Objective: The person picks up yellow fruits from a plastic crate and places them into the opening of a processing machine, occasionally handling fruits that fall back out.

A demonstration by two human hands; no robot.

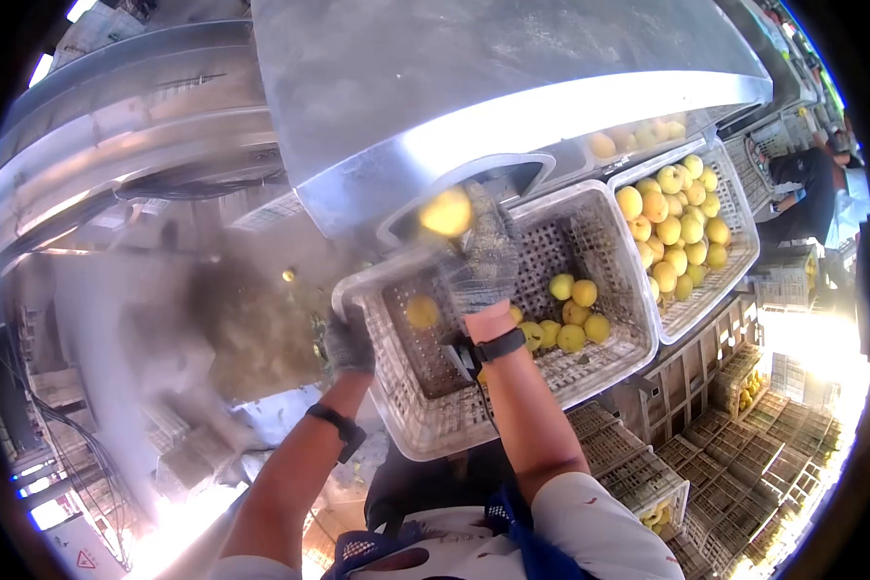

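Gripped the near corner of one white crate [425, 406] with gloved left hand [348, 343], fingers curled on its rim. Held one yellow fruit [447, 212] at gloved right hand [483, 261] fingertips. Beyond fingers: about eight fruits [572, 314] inside; one full second crate [735, 261] behind.

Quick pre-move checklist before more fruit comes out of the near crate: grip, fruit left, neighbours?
1. Left hand gripping the near crate's corner: ok.
2. Right hand gloved, inside the crate near a blurred yellow fruit: ok; actual hold: cannot tell.
3. Fruit left in the crate: a small cluster, ok.
4. Next crate, full, touching alongside: ok.
5. Metal hood opening clear: cannot tell.
6. Other person well away: ok.
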